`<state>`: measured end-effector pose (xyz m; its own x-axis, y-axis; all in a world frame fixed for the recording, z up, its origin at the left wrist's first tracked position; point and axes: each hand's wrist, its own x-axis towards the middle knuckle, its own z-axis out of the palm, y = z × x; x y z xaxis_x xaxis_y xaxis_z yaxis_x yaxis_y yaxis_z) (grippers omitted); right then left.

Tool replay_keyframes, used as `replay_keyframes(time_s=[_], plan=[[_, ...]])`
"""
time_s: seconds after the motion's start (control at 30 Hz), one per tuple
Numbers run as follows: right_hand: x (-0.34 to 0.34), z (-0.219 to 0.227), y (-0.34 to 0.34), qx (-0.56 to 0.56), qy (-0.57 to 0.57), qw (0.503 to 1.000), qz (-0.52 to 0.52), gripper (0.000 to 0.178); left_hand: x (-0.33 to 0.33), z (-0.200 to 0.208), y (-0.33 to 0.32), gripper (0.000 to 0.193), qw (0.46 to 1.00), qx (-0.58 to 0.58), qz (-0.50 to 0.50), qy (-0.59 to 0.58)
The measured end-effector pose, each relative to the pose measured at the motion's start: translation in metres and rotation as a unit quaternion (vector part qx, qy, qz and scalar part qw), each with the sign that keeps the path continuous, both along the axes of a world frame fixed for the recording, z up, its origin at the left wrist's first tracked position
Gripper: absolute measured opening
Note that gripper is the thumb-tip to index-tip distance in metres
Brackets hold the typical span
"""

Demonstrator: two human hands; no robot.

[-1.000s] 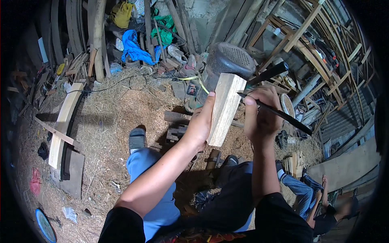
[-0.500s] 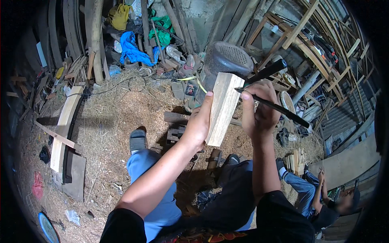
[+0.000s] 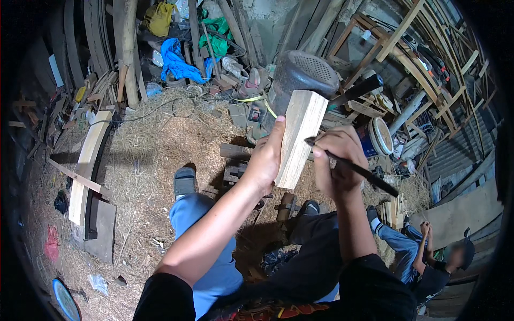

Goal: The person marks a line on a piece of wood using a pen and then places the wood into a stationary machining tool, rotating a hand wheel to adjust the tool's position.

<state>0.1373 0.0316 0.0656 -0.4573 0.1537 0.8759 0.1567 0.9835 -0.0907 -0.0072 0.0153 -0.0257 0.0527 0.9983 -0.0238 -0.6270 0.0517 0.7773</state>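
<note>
Head view: left hand [image 3: 265, 161] clasps wooden block [image 3: 303, 136], right hand [image 3: 341, 162] pinches black tool [image 3: 370, 176], tip [image 3: 310, 141] now lower.

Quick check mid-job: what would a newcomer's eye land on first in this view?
Probably the pale wooden block near the centre, gripped in the left hand, with the right hand holding a black pointed tool whose tip is at the block's face. Next, the crumpled bright blue sheet at upper left, and the dark container with a perforated end just beyond the block.
</note>
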Motion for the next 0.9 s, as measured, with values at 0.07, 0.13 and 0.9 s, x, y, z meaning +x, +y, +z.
replay_keyframes(time_s=[0.07, 0.13, 0.9], plan=[[-0.001, 0.006, 0.007, 0.009, 0.009, 1.0, -0.006, 0.016, 0.005, 0.003, -0.001, 0.066, 1.0, -0.004, 0.006, -0.024], [-0.003, 0.01, 0.017, 0.014, 0.023, 0.999, -0.02, 0.015, 0.006, 0.004, -0.003, 0.065, 0.999, -0.009, 0.008, -0.03], [0.018, -0.018, -0.019, 0.0, -0.11, 0.991, 0.07, 0.023, 0.004, 0.01, -0.005, 0.068, 0.999, -0.011, -0.008, -0.04]])
